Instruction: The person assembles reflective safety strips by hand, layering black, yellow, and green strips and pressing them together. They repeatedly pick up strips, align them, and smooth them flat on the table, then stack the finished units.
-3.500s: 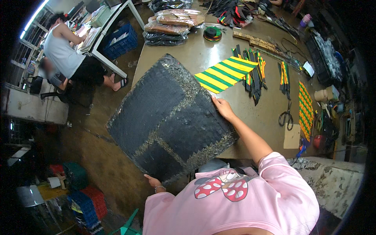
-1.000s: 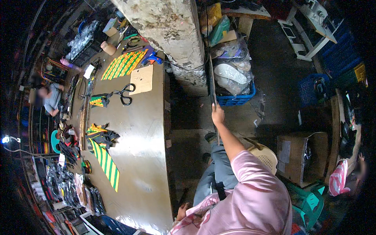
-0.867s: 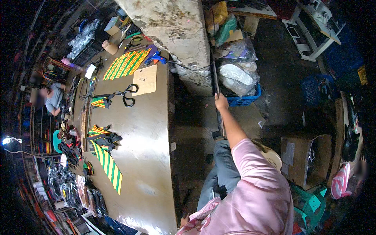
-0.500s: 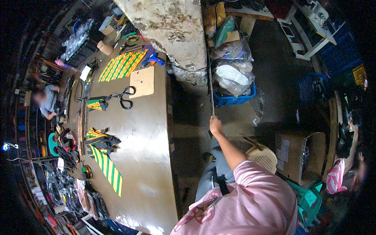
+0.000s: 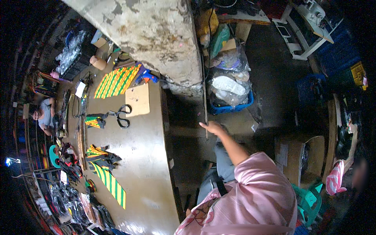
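My right hand [image 5: 214,127] reaches forward at waist height. It is closed around a thin upright rod [image 5: 205,100], one digit sticking out to the left past it, and the rod's lower end shows just below the hand. At the table edge by my shirt, a sliver of skin looks like my left hand [image 5: 188,212]; its fingers are hidden. To the left, the brown table [image 5: 145,156] carries black-handled scissors [image 5: 124,116], a cardboard piece [image 5: 138,100], a striped cloth sheet [image 5: 117,81], small striped bundles [image 5: 100,152] and a green-and-yellow striped tie-shaped strip [image 5: 111,184].
A worn concrete pillar [image 5: 156,35] stands beyond the table, with a blue glue gun [image 5: 147,76] near its foot. Bagged goods fill a blue crate [image 5: 231,109] ahead. A cardboard box [image 5: 309,156] and green chair [image 5: 307,199] are at right. Another person [image 5: 47,113] sits far left.
My view has shifted slightly, so the table and crate sit lower and farther left. My right hand is nearer the rod's lower end. The cream stool no longer shows.
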The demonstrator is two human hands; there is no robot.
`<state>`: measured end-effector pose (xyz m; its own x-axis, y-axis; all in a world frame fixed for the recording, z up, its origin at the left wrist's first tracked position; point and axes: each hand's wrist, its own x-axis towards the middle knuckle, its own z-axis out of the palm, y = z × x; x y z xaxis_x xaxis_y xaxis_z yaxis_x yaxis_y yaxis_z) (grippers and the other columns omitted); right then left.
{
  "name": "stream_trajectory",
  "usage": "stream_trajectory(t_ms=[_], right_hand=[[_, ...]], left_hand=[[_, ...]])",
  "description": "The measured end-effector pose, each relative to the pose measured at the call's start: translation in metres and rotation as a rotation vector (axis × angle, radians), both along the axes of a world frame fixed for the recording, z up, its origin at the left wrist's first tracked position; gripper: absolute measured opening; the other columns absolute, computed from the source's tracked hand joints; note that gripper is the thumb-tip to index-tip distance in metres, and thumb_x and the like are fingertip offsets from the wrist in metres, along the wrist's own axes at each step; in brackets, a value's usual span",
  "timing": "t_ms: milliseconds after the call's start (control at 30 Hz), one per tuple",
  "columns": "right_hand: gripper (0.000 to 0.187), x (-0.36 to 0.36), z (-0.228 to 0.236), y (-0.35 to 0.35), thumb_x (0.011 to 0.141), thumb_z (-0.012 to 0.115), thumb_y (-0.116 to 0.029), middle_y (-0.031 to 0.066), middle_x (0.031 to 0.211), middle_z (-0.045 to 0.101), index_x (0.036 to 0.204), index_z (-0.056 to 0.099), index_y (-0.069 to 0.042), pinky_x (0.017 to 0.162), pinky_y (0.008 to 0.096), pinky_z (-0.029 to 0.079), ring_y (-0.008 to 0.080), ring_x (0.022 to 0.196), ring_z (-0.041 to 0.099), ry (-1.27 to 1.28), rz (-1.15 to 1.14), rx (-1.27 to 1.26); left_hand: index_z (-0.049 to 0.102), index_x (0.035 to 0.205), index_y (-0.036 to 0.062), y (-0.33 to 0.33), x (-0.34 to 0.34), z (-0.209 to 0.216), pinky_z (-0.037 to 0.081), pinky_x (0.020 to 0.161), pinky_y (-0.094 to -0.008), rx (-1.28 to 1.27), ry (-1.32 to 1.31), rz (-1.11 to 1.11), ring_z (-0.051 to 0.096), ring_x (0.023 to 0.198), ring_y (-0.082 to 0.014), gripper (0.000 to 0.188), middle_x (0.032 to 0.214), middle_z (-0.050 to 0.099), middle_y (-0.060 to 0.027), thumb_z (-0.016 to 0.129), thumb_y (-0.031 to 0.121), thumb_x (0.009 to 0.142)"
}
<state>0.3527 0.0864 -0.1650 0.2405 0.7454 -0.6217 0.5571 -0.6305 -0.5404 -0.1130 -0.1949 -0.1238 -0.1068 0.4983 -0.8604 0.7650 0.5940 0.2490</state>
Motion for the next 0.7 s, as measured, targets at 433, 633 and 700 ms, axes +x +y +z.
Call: stream_trajectory(t_ms=[433, 633, 700], right_hand=[[0.105, 0.347, 0.133, 0.252, 0.082, 0.062, -0.064, 0.0207, 0.15, 0.031, 0.154, 0.005, -0.014, 0.107, 0.0429, 0.036, 0.0326, 0.136, 0.036, 0.36, -0.318, 0.713], [0.061, 0.324, 0.075, 0.205, 0.086, 0.065, -0.033, 0.0123, 0.126, 0.059, 0.137, 0.044, -0.005, 0.097, 0.0382, 0.047, 0.028, 0.114, 0.057, 0.213, -0.443, 0.945], [0.065, 0.345, 0.077, 0.191, 0.083, 0.069, -0.031, 0.0135, 0.123, 0.06, 0.137, 0.044, -0.006, 0.09, 0.0384, 0.05, 0.0272, 0.107, 0.061, 0.547, -0.366, 0.861]], left_hand=[[0.055, 0.124, 0.0, 0.445, 0.585, 0.247, 0.036, 0.107, -0.0434, 1.38, -0.876, -0.649, 0.046, 0.127, -0.0379, 0.034, 0.135, 0.049, -0.0243, 0.057, 0.016, 0.093], [0.031, 0.145, 0.006, 0.599, 0.716, 0.173, 0.024, 0.115, -0.0409, 0.953, -0.671, -0.467, 0.027, 0.14, -0.0353, 0.101, 0.149, 0.033, -0.019, 0.083, 0.045, 0.067], [0.017, 0.151, 0.0089, 0.598, 0.704, 0.128, 0.017, 0.117, -0.0449, 1.03, -0.548, -0.586, 0.017, 0.143, -0.0392, 0.125, 0.153, 0.021, -0.0217, 0.088, 0.049, 0.056]])
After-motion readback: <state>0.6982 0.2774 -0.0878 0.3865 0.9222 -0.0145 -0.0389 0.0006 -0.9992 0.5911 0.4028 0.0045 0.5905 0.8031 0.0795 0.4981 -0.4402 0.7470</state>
